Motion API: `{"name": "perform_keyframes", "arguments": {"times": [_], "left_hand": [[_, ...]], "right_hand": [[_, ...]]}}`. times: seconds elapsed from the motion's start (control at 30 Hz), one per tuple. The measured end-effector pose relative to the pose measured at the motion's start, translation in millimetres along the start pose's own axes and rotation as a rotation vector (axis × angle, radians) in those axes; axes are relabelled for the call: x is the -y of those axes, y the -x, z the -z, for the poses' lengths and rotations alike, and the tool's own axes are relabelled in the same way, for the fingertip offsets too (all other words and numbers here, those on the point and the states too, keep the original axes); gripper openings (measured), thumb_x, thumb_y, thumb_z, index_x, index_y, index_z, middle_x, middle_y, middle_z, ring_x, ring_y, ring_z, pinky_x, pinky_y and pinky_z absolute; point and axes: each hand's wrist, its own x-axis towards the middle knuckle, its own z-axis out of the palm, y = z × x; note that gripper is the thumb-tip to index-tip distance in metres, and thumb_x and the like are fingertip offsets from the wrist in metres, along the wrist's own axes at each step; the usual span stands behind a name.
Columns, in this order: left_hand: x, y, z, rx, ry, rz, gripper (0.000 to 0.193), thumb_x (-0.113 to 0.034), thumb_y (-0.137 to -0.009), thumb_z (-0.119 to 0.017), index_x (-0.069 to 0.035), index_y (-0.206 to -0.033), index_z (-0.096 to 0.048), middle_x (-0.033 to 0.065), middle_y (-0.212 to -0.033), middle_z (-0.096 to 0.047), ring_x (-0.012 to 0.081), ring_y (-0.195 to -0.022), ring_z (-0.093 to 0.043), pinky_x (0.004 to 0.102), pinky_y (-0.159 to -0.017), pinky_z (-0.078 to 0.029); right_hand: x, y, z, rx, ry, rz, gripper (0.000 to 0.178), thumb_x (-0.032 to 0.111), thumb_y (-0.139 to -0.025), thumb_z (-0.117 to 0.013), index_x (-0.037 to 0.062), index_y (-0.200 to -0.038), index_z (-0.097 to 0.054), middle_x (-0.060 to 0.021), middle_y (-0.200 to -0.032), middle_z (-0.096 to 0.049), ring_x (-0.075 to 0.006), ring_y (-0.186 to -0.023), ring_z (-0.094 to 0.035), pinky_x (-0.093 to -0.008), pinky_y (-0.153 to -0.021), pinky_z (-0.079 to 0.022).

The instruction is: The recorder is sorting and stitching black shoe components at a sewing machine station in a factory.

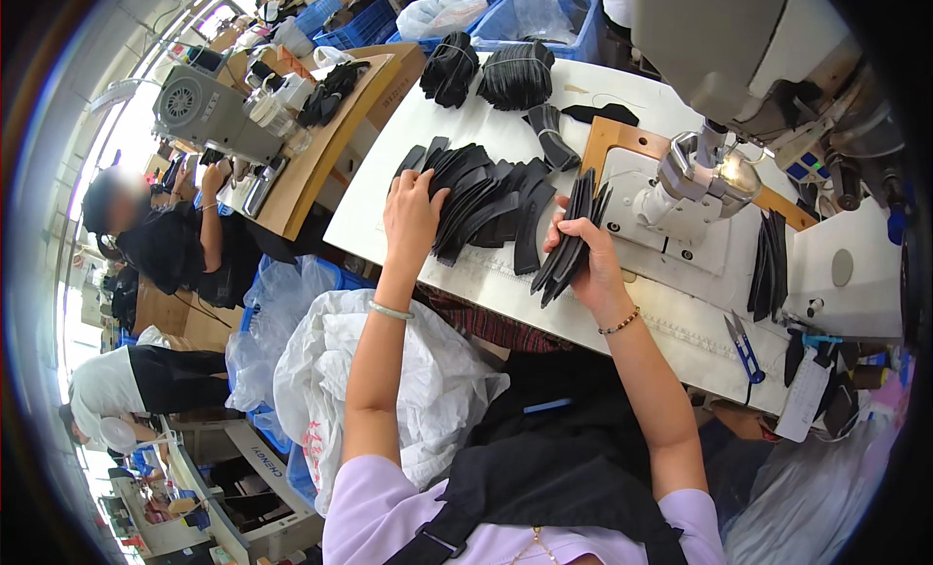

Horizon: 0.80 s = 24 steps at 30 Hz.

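Note:
My right hand (595, 264) grips a narrow bundle of black fabric strips (562, 257), held tilted above the front of the white sewing table (374, 210). On the table to its left, a fanned pile of curved black fabric pieces (476, 201) is spread out. My left hand (413, 213) lies on the left end of that pile, its fingers apart and their tips on the pieces. Right of the held bundle is an industrial sewing machine (695, 171), its lamp lit over a metal plate.
Tied black bundles (515, 76) stand at the table's back. More black strips (768, 264) and blue-handled thread snips (746, 349) lie at right. A white plastic sack (340, 371) hangs beside my left arm. Blue crates (573, 26) stand behind; a co-worker (170, 230) sits at left.

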Motion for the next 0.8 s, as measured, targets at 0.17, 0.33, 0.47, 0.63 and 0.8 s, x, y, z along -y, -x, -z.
{"name": "perform_keyframes", "arguments": {"times": [0.17,0.33,0.47,0.63,0.8], "left_hand": [[-1.0,9.6,-11.7,-0.142,-0.166,-0.112,0.032,-0.020,-0.084,-0.068,-0.006,-0.112,-0.065,0.0078,-0.103,-0.062,0.0254,-0.091,-0.059,0.0355,-0.081,-0.049],[0.7,13.4,-11.5,-0.189,-0.072,-0.093,0.027,-0.017,-0.084,-0.068,-0.007,-0.109,-0.065,0.0076,-0.104,-0.062,0.0252,-0.092,-0.060,0.0360,-0.082,-0.048],[-3.7,11.0,-2.7,-0.371,0.043,-0.110,0.016,-0.014,-0.084,-0.068,-0.005,-0.098,-0.065,0.0088,-0.105,-0.063,0.0296,-0.096,-0.060,0.0378,-0.084,-0.047],[-65.6,32.3,17.2,-0.448,0.384,-0.270,0.024,0.008,-0.075,-0.069,-0.001,-0.096,-0.060,0.0151,-0.100,-0.062,0.0291,-0.092,-0.060,0.0349,-0.080,-0.047],[-101.1,89.7,26.5,-0.217,0.588,-0.505,0.042,0.001,-0.068,-0.075,0.002,-0.107,-0.061,0.0123,-0.110,-0.062,0.0280,-0.095,-0.062,0.0374,-0.081,-0.049]], "right_hand": [[3.8,1.3,-4.9,-0.007,0.036,0.001,0.046,0.008,-0.078,-0.063,-0.0001,-0.120,-0.045,-0.0064,-0.086,-0.056,-0.0148,-0.074,-0.060,-0.0330,-0.071,-0.054],[2.2,0.8,-7.6,0.064,0.064,-0.007,0.042,0.008,-0.078,-0.064,-0.0008,-0.116,-0.048,-0.0074,-0.087,-0.058,-0.0147,-0.076,-0.061,-0.0333,-0.074,-0.054],[-0.6,3.0,-4.1,0.072,0.103,-0.062,0.036,0.010,-0.079,-0.066,-0.0035,-0.110,-0.053,-0.0131,-0.103,-0.062,-0.0171,-0.082,-0.063,-0.0340,-0.082,-0.054],[-0.8,15.0,-10.5,0.065,-0.013,-0.025,0.043,0.011,-0.084,-0.068,-0.0068,-0.120,-0.052,-0.0159,-0.126,-0.055,-0.0279,-0.110,-0.060,-0.0369,-0.093,-0.051],[-2.3,63.5,-44.9,-0.093,0.148,0.216,0.019,0.007,-0.084,-0.068,-0.0029,-0.101,-0.064,-0.0086,-0.095,-0.068,-0.0135,-0.088,-0.065,-0.0262,-0.079,-0.051]]}}
